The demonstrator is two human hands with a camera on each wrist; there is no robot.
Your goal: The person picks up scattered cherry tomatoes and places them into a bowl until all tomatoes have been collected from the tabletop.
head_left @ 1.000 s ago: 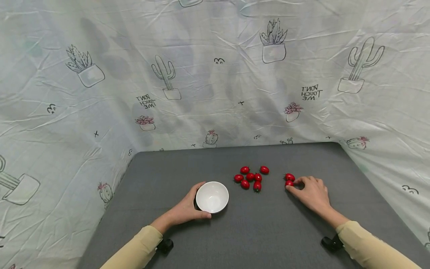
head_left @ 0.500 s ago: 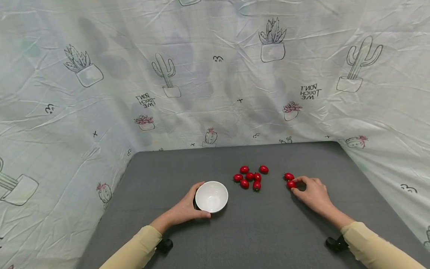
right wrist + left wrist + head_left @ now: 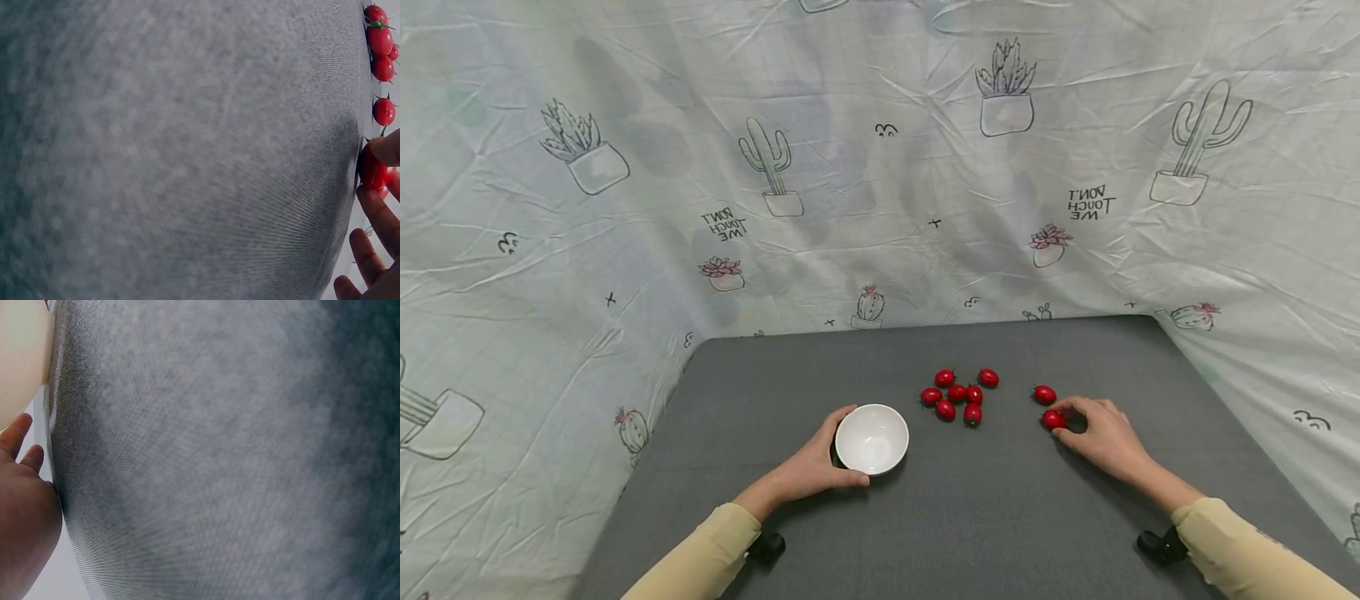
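Observation:
A small white bowl (image 3: 872, 440) stands on the grey table. My left hand (image 3: 811, 469) grips its left side, thumb along the near rim and fingers round the far side. In the left wrist view the bowl's pale wall (image 3: 22, 356) shows beyond the fingertips. Right of it, my right hand (image 3: 1105, 437) pinches a red cherry tomato (image 3: 1052, 419) low over the table. The right wrist view has this tomato (image 3: 373, 167) between thumb and fingers. Just behind it lies a second cherry tomato (image 3: 1044, 395), apart from the pinched one.
Several more cherry tomatoes (image 3: 957, 392) lie in a loose group between the bowl and my right hand, one (image 3: 988, 378) slightly off to its right. A pale cloth (image 3: 850, 167) printed with cacti hangs behind and beside the grey table (image 3: 925, 533).
My right hand has drawn the pinched tomato slightly right and toward me, opening a gap from the tomato behind it. My left hand and the bowl stay in place.

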